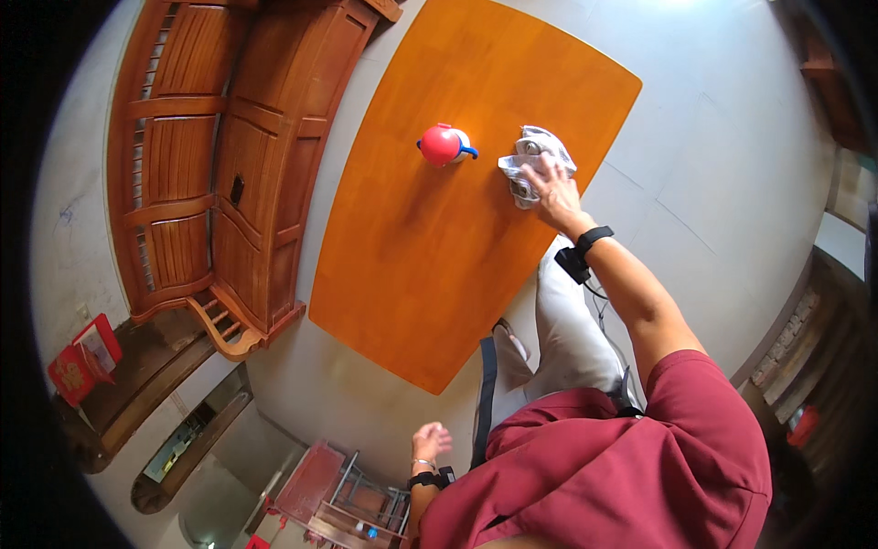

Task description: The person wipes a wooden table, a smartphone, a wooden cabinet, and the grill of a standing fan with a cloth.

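My right hand [554, 193] reaches over the table's right side to a crumpled whitish bundle [551, 145], which looks like a plastic bag or cloth with darker things in its folds. Its fingers are spread and lie against the near side of the bundle. To the left of it stands a red-topped, rounded container [441, 145] with a white body and blue handles, apart from both hands. My left hand [430, 442] hangs low, beyond the table's near edge, with loosely parted fingers and nothing visible in them.
Both things rest on an orange-brown wooden table [402, 274] with curved long edges. A carved wooden bench [265, 165] runs along the left. Near the bottom stands a reddish stool or chair [315, 480] with a metal frame. Pale tiled floor [695, 165] lies to the right.
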The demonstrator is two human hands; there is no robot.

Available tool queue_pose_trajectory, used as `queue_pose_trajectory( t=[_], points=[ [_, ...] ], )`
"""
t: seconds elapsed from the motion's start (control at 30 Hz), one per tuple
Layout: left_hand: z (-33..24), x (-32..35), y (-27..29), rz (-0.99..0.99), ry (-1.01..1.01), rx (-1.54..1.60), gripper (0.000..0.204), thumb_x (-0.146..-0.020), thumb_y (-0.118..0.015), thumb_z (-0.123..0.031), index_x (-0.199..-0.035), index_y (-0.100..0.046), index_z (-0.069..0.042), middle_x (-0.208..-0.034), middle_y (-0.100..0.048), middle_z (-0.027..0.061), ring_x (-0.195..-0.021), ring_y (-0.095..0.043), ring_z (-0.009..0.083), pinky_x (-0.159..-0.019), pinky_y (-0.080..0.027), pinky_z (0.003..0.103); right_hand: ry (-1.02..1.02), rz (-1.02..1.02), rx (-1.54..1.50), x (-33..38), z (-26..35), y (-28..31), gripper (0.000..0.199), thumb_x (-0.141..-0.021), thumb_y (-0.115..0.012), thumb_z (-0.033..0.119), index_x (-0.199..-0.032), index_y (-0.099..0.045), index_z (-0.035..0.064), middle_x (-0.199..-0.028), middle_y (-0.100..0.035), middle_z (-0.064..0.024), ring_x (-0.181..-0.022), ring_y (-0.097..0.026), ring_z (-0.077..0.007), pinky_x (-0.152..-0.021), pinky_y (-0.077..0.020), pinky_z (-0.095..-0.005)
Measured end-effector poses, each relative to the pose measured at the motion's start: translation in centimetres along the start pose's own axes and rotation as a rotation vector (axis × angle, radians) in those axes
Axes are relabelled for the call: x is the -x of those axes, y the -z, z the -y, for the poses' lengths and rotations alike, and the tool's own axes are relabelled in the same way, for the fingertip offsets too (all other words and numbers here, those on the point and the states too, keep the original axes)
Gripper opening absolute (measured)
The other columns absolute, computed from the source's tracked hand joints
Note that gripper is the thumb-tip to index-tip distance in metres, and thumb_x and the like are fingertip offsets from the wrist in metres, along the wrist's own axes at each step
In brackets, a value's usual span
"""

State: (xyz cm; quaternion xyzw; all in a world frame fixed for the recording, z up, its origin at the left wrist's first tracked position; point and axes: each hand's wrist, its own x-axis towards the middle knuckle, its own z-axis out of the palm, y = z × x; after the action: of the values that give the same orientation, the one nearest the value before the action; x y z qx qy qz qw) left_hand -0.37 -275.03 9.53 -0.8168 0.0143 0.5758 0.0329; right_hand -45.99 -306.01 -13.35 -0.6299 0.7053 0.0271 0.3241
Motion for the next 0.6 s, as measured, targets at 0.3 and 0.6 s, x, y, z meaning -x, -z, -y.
queue_pose_trajectory(
  t=[0.3, 0.6],
  points=[
    [-20.0, 0.7, -11.9, 0.078, -0.434, -0.123, 0.028, -0.097, -0.055, -0.014, -0.120, -0.056, 0.002, -0.107, -0.066, 0.0150, -0.091, -0.066, 0.0198, -0.071, -0.056, 0.029, 0.618, -0.023, 0.450, -14.9, -5.3, 3.8, 0.054, -0.073, -0.072, 0.040, -0.124, -0.055, 0.0435, -0.139, -0.038, -0.0010, -0.137, -0.028, -0.0312, -0.102, -0.0326, -0.0648],
    [-16.0, 0.2, -12.4, 0.115, -0.179, -0.052, 0.028, -0.096, -0.056, -0.013, -0.119, -0.056, 0.003, -0.104, -0.067, 0.0127, -0.088, -0.067, 0.0182, -0.069, -0.055, 0.027, -0.037, -0.372, 0.216, -38.0, -7.3, 6.0, 0.043, -0.085, -0.055, 0.026, -0.126, -0.054, 0.0365, -0.136, -0.044, -0.0035, -0.121, -0.043, -0.0380, -0.088, -0.0384, -0.0685]
  ],
)
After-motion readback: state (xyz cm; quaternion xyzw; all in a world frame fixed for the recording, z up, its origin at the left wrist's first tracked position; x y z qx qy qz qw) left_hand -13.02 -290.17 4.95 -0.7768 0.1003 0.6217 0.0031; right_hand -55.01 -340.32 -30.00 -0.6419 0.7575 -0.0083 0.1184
